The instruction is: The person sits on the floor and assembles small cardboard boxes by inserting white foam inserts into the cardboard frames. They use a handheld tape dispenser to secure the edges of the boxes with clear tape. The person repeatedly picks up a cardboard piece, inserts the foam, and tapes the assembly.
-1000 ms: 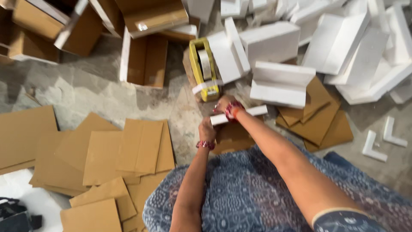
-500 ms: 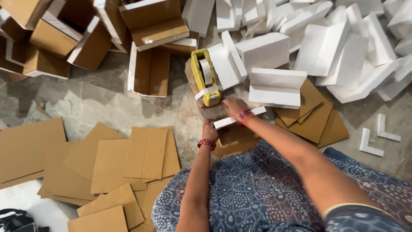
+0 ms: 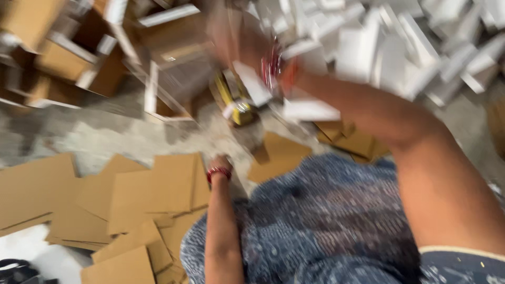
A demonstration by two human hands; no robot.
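The view is heavily motion-blurred. My right arm stretches up and forward, with red bangles (image 3: 271,68) at the wrist. My right hand (image 3: 234,39) is a blur over the open cardboard boxes (image 3: 173,58), and I cannot tell whether it holds anything. Just below that wrist is a white strip (image 3: 252,84). A yellow tape dispenser (image 3: 236,102) sits on the floor beneath the arm. My left hand (image 3: 219,161), also with a red bangle, is low on the floor at the edge of the flat cardboard sheets (image 3: 158,184); its fingers are hidden.
White foam pieces (image 3: 389,58) are piled at the upper right. More brown boxes (image 3: 47,58) lie at the upper left. Flat cardboard pieces (image 3: 347,142) sit under my right arm. My blue patterned lap (image 3: 326,226) fills the lower middle. Grey floor (image 3: 105,137) shows between.
My right arm has swung up and forward from in front of my lap toward the boxes. My left hand stayed low near the sheets. The camera moved and the picture blurred.
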